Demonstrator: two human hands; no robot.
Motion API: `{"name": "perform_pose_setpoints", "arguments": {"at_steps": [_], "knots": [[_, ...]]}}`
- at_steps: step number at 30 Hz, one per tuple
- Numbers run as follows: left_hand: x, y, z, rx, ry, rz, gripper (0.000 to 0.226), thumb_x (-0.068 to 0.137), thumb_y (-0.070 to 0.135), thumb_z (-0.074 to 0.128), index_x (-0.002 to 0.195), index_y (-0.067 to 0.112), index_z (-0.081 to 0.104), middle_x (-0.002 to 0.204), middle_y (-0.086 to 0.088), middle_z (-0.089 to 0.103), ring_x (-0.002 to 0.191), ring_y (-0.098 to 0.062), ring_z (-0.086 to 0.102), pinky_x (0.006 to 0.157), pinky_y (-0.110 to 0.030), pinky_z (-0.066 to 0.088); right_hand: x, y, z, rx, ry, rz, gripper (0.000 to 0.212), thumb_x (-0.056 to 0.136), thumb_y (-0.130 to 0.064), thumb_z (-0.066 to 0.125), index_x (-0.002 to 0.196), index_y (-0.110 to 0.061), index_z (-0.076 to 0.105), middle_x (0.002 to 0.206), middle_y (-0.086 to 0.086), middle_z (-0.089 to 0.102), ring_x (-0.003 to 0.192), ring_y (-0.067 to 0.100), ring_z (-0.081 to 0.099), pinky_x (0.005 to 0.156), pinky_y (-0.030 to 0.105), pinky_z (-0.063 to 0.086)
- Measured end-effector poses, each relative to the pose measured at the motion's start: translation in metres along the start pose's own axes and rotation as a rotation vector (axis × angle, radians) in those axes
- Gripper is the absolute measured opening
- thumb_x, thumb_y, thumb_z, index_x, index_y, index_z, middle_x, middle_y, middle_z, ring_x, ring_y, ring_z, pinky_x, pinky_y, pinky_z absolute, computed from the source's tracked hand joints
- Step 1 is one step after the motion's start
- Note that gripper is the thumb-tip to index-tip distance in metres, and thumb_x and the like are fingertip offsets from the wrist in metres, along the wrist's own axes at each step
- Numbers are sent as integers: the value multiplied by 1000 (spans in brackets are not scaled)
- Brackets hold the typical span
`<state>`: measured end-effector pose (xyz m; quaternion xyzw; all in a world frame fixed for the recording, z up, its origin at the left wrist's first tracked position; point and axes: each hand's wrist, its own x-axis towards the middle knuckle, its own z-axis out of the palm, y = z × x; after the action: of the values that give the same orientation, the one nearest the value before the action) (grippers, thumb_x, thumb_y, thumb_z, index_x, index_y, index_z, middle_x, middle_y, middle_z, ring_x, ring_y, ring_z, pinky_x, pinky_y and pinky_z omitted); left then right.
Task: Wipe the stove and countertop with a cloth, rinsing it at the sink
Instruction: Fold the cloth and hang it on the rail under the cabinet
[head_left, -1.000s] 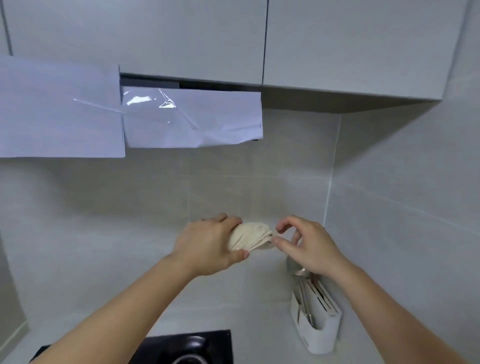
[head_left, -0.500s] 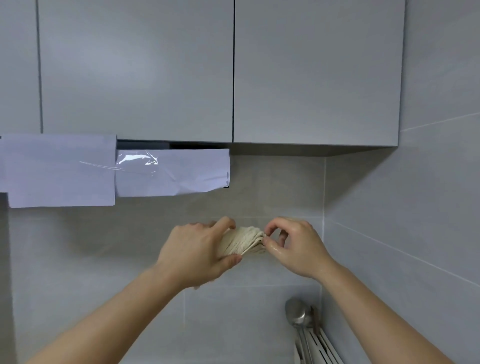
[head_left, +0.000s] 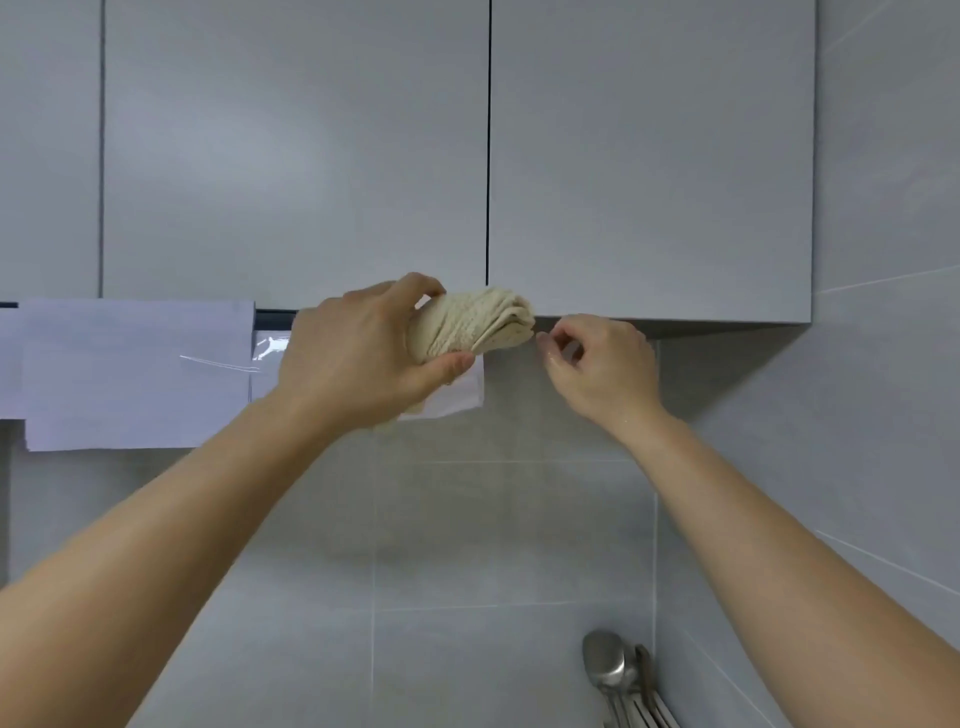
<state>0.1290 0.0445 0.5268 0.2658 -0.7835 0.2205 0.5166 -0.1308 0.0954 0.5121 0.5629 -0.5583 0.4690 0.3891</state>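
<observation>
The left hand gripped a bunched beige cloth, raised level with the bottom edge of the grey wall cabinets. Just right of the cloth, the right hand had its fingers curled, apparently clear of the fabric. Left of the cloth hung white paper sheets; well below it stood a metal spoon.

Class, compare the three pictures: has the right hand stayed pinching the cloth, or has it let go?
Yes, it moved: the right hand has let go of the cloth, its fingertips now just clear of the folded end beneath the cabinet edge.
</observation>
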Motion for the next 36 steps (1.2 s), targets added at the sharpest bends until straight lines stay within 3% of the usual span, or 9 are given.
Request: {"name": "perform_pose_setpoints", "arguments": {"at_steps": [4,10,15,17,21,25,30,33,36], "knots": [[43,-22,5,91,38,-62,60,83,73,61,128,35,51,104,11,68,90,-27,66,69,-34,40,29,-13,20,-325,-129,-93,30,96,-52,57,84,-26,63,88,-8,64,79,22,61,64,32,39],[69,-45,21,239,44,17,52,89,61,60,129,30,49,101,2,59,76,-28,59,62,-34,34,63,-23,38,-590,-178,-151,26,98,-45,58,92,-20,64,94,-1,64,81,27,63,64,32,44],[61,-69,33,207,1,-49,43,89,60,59,125,39,48,87,6,54,68,-27,58,56,-30,36,73,-25,35,-693,-189,-215,33,97,-51,59,85,-22,53,86,-3,58,70,25,54,52,29,23],[58,-71,36,212,0,-62,43,89,59,59,126,41,48,86,6,54,67,-27,59,55,-30,35,72,-26,32,-744,-172,-283,42,89,-51,72,74,-21,47,74,-4,53,58,24,44,49,26,12],[66,-74,34,201,4,-81,45,91,59,57,131,42,45,90,6,52,68,-25,58,54,-29,35,68,-24,18,-677,-41,-361,57,61,-42,95,55,-18,44,52,-3,43,37,22,34,50,19,8],[64,-73,37,113,-9,-91,69,87,59,54,146,34,26,115,1,43,75,-27,57,56,-32,40,55,-20,-8,-610,137,-453,49,77,-41,86,55,-18,48,52,-4,43,38,20,38,46,20,18],[66,-86,29,-111,-121,-16,43,75,47,44,108,24,30,110,5,32,89,-23,48,66,-35,39,39,-18,-45,-567,346,-525,49,91,-43,74,57,-19,48,55,-5,47,41,17,37,40,21,24],[71,-90,28,-275,-156,102,36,81,27,60,108,27,36,112,4,39,81,-13,47,63,-24,34,28,-23,-60,-555,401,-511,48,92,-39,74,58,-19,48,56,-4,47,43,17,38,38,24,27],[76,-76,31,-307,-76,280,47,78,10,68,113,33,45,120,8,42,82,-11,47,63,-20,37,22,-25,-71,-569,407,-483,48,92,-44,74,58,-18,50,57,-4,48,45,17,40,39,25,29]]}}
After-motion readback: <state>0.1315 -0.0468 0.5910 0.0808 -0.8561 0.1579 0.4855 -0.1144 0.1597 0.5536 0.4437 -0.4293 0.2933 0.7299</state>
